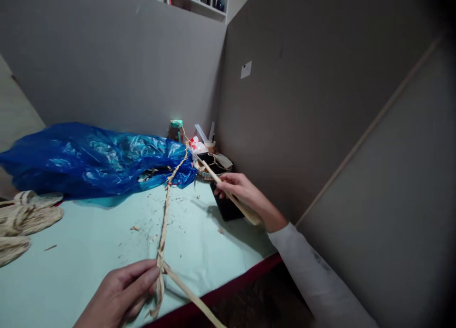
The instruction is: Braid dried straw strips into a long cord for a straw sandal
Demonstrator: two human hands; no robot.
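A pale braided straw cord (164, 218) runs from the bottle at the back toward me across the table. My left hand (123, 290) pinches its near end between thumb and fingers, where loose strands hang down. One long flat strand (192, 297) leaves the braid there and slants off the bottom of the view. My right hand (242, 190) is raised over the table's right side, closed around a pale, flat straw strip (212, 172) that points toward the back. Below that hand lies a flat black object (228, 209), partly covered by it.
A crumpled blue plastic bag (81, 161) lies along the back. Woven straw slippers (32, 216) rest at the left. A green-capped bottle (175, 130) and a basket (204, 175) stand near the corner. Grey panels (302, 81) enclose the table. Straw scraps dot the pale cloth (192, 233).
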